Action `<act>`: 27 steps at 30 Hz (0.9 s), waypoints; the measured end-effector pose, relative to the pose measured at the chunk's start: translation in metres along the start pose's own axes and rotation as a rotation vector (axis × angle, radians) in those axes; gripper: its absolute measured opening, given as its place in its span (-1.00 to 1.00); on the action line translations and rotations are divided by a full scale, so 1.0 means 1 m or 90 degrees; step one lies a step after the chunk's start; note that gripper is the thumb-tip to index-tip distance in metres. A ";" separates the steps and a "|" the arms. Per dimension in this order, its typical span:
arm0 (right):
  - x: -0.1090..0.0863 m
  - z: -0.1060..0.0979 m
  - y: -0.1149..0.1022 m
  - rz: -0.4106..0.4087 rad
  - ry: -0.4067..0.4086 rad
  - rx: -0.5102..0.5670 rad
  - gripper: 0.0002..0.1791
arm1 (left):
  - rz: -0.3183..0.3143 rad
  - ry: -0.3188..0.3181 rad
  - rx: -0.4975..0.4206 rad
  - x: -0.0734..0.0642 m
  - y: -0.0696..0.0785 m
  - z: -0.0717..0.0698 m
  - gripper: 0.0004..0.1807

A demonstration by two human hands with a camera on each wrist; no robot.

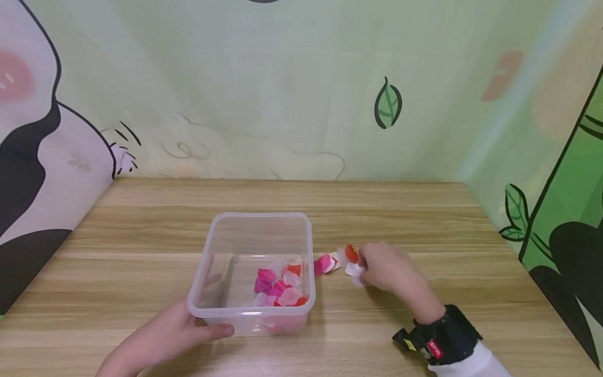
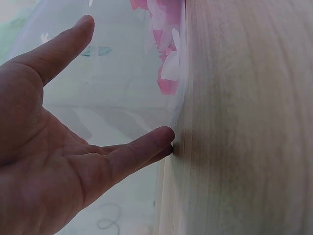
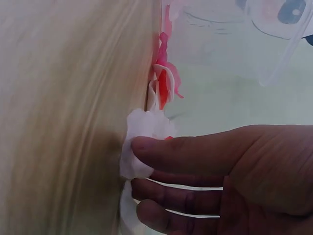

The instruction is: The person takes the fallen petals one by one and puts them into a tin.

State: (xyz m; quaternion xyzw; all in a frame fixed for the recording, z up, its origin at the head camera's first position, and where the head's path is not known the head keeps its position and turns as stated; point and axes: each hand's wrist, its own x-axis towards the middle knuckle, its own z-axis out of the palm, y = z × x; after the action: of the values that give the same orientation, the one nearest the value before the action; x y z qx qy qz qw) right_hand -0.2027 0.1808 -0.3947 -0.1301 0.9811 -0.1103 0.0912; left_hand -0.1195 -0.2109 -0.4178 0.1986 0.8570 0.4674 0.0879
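A clear plastic box (image 1: 252,312) without a lid stands on the table, with pink, white and red artificial petals (image 1: 289,297) heaped in its right part. My left hand (image 1: 174,330) holds the box at its near left corner, thumb along the front and fingers against the left side. Right of the box, a short row of loose petals (image 1: 323,263) lies on the wood. At the right end of that row is my right hand (image 1: 388,267). In the right wrist view its thumb presses on a white petal (image 3: 142,125), with curled fingers beneath; another white petal (image 3: 128,208) lies below.
The wood-grain table (image 1: 405,209) runs back to a printed backdrop (image 1: 301,104) with cartoon drawings, which also rises along both sides. A black wrist camera strap (image 1: 447,335) sits on the right forearm.
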 end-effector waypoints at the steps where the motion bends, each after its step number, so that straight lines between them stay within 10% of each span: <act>1: 0.001 0.001 0.000 -0.002 0.001 -0.001 -0.82 | -0.004 -0.002 0.003 0.000 0.000 0.000 0.30; 27: -0.014 -0.023 -0.014 -0.096 0.129 0.077 -0.89 | 0.009 0.002 0.001 0.001 0.000 0.000 0.35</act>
State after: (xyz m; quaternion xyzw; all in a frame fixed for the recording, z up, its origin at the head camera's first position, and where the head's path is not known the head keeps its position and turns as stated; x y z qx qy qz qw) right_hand -0.1911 0.1763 -0.3668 -0.1859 0.9642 -0.1887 -0.0090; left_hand -0.1201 -0.2103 -0.4176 0.2043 0.8561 0.4673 0.0831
